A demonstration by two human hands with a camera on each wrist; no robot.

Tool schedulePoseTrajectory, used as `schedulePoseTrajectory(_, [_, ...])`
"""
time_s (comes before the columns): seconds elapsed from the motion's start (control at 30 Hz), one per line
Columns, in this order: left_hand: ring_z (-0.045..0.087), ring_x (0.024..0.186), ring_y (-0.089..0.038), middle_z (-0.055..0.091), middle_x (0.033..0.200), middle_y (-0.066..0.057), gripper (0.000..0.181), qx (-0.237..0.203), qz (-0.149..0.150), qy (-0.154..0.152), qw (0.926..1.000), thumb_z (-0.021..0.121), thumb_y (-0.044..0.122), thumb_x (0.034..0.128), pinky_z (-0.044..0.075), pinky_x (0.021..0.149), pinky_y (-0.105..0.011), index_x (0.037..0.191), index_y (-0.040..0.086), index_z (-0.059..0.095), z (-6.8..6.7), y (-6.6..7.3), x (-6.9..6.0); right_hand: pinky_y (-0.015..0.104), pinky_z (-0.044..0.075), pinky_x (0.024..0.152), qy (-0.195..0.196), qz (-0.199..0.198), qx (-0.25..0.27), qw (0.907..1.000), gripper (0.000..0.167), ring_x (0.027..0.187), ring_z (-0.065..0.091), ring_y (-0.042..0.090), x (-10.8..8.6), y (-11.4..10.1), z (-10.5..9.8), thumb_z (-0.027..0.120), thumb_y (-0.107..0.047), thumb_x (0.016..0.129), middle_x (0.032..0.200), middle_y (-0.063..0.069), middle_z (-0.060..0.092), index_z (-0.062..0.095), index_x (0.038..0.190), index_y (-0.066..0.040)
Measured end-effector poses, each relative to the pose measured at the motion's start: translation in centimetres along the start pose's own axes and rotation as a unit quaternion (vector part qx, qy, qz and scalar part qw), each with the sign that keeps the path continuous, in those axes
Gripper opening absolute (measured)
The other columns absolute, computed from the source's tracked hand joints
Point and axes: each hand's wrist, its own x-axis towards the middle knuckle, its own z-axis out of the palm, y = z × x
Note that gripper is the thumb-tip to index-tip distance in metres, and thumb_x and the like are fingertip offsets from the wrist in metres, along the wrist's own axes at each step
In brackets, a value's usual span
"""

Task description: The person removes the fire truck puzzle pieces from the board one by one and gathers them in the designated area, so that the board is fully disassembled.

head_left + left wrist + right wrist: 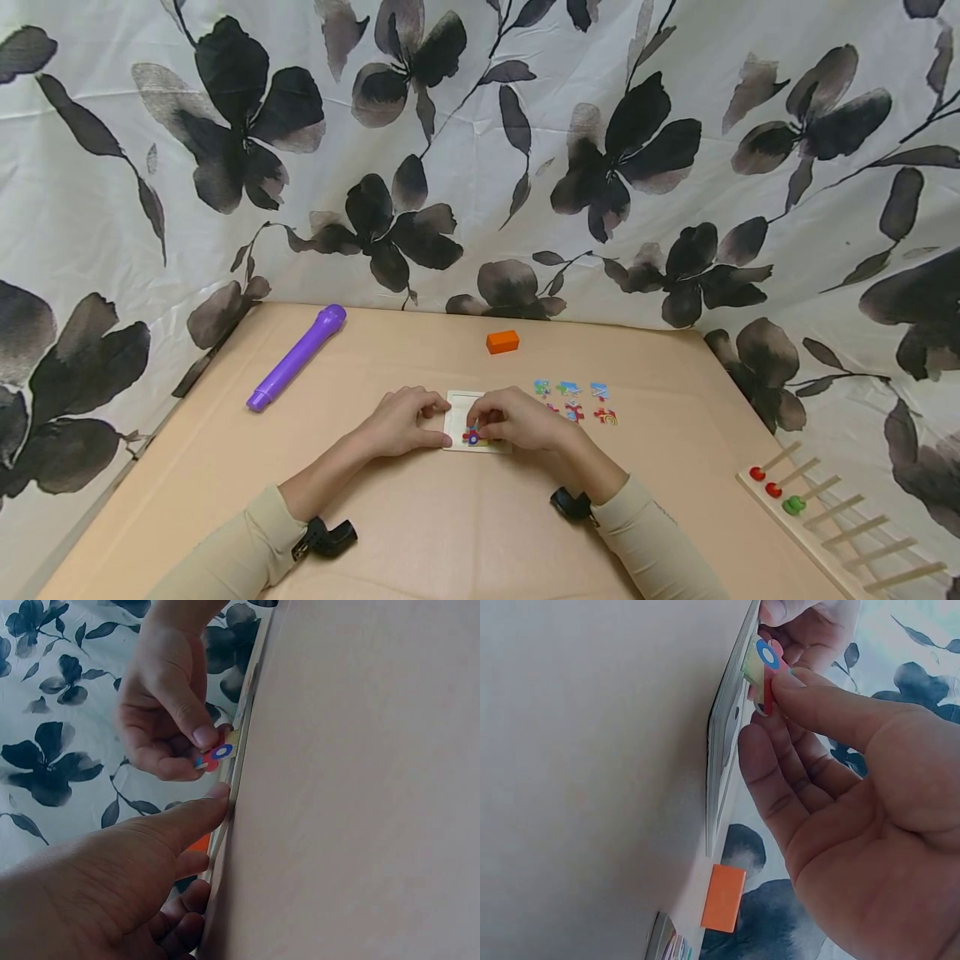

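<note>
A small white puzzle tray (457,425) lies on the table between both hands. My left hand (401,423) holds its left side, with the thumb at the near corner and the fingers along the edge. My right hand (525,417) pinches a colourful puzzle piece (767,654) between thumb and fingers, just over the tray. On that piece a red shape and a blue ring-like wheel show. Several loose puzzle pieces (573,412) lie in two rows to the right of the tray, some partly hidden behind the right hand.
An orange block (502,342) sits toward the table's back. At the left lies a purple microphone-shaped tube (296,358). A wooden peg rack (813,529) with red and green beads stands at the right edge. A floral curtain (480,150) hangs behind the table.
</note>
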Motion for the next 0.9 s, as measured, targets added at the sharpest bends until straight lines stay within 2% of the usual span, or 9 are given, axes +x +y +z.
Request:
schedulePoseTrajectory(0.23, [0.053, 0.092, -0.012, 0.061, 0.094, 0.008, 0.051, 0.001, -0.001, -0.001, 1.0, 0.087, 0.05, 0.0796, 0.035, 0.082, -0.037, 0.12, 0.021, 0.074, 0.1, -0.1, 0.0, 0.022, 0.049, 0.07, -0.011, 0.002, 0.013, 0.9998, 0.012, 0.077, 0.059, 0.008, -0.1, 0.1, -0.1, 0.073, -0.008, 0.096, 0.084, -0.002, 0.071, 0.078, 0.102, -0.018])
schedulePoseTrajectory(0.53, [0.054, 0.093, -0.013, 0.062, 0.095, 0.008, 0.051, -0.001, -0.003, -0.001, 1.0, 0.087, 0.05, 0.0796, 0.035, 0.082, -0.037, 0.119, 0.02, 0.075, 0.0, 0.1, 0.0, 0.024, 0.05, 0.072, -0.009, 0.01, 0.04, 0.9991, 0.012, 0.079, 0.06, 0.01, -0.5, 0.1, -0.6, 0.072, -0.009, 0.097, 0.085, -0.004, 0.069, 0.078, 0.104, -0.017])
schedulePoseTrajectory(0.73, [0.054, 0.093, -0.013, 0.061, 0.095, 0.007, 0.05, 0.002, -0.005, -0.001, 1.0, 0.087, 0.048, 0.0799, 0.035, 0.082, -0.037, 0.12, 0.02, 0.075, 0.0, 0.1, -0.1, 0.024, 0.05, 0.072, 0.005, 0.009, 0.048, 0.9988, 0.015, 0.079, 0.062, 0.012, -1.3, 0.0, -1.6, 0.073, -0.008, 0.096, 0.085, -0.004, 0.07, 0.078, 0.108, -0.015])
schedulePoseTrajectory(0.9, [0.053, 0.093, -0.013, 0.062, 0.095, 0.007, 0.051, 0.006, -0.005, -0.003, 1.0, 0.087, 0.049, 0.0802, 0.035, 0.082, -0.037, 0.12, 0.021, 0.074, 0.1, 0.0, 0.0, 0.024, 0.051, 0.071, 0.002, 0.012, 0.046, 0.9989, 0.015, 0.08, 0.063, 0.015, -2.1, 0.3, -2.8, 0.074, -0.009, 0.096, 0.088, -0.001, 0.072, 0.079, 0.109, -0.015])
